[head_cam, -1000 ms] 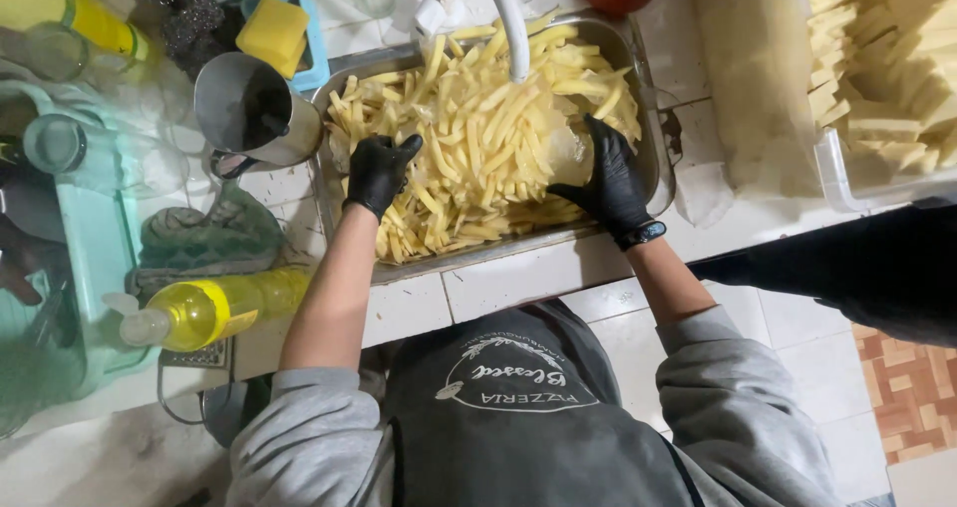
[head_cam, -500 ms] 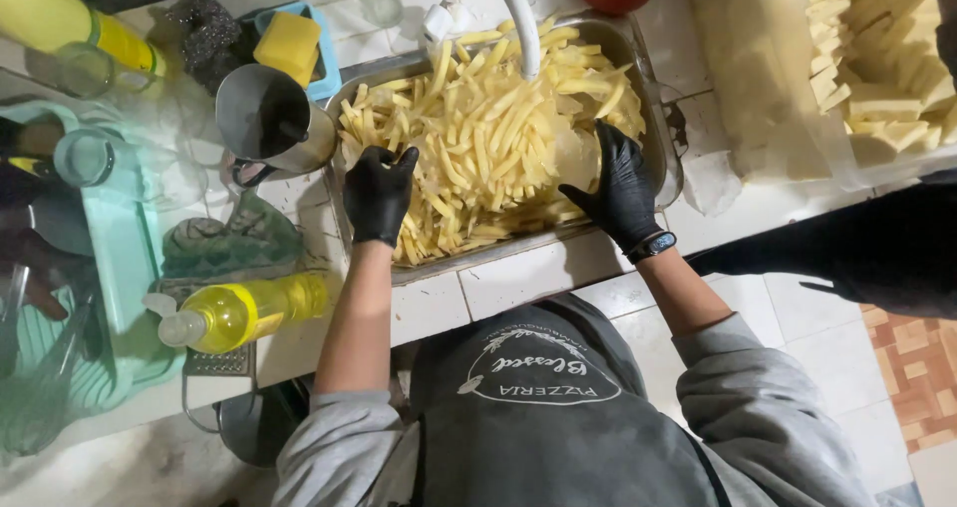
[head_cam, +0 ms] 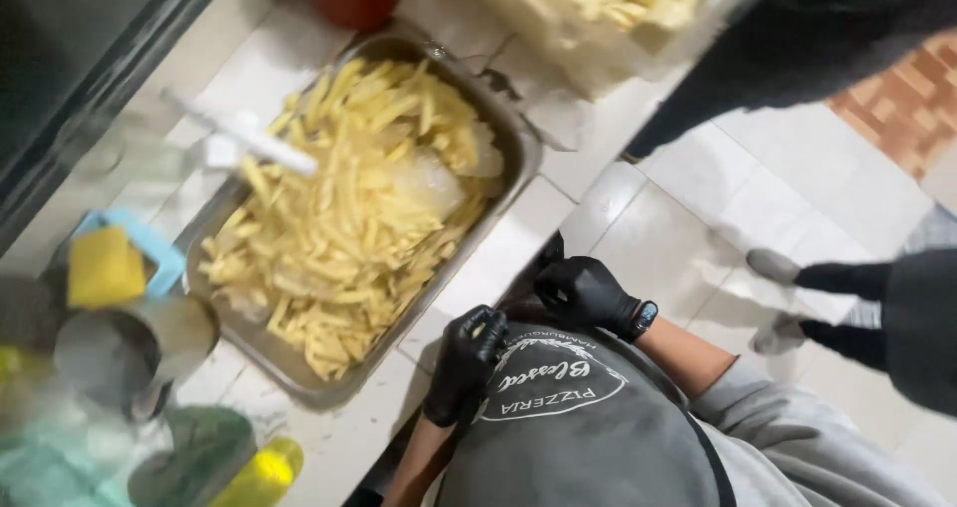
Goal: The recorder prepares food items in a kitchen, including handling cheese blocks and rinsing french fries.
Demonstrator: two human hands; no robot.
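A: Where are the potato sticks (head_cam: 349,218) now?

B: Piled in the metal tray (head_cam: 513,143), which sits sunk into the tiled desk (head_cam: 498,258). There's ice or water pooled among them, near the tray's far end. A white tap (head_cam: 249,138) hangs over the pile.

A: And the hands?

B: That's the change. Half a second ago both gloved hands were down in the tray, spread on the sticks. Now they're out of it, pulled back against the grey apron (head_cam: 588,427). The left hand (head_cam: 467,362) lies with fingers loosely curled on the apron's front, holding nothing. The right hand (head_cam: 583,293) is just beside it, fingers bent at the apron's top edge; whether its grip has pinched the cloth, I cannot tell.

A: So the sticks are left alone?

B: Yes, nothing touches them. I'd judge the handling in the tray has paused.

A: Anything else around?

B: A yellow sponge (head_cam: 105,266) in a blue holder, a metal cup (head_cam: 130,342), a yellow bottle (head_cam: 261,472), and another person's shoes (head_cam: 776,265) on the floor.
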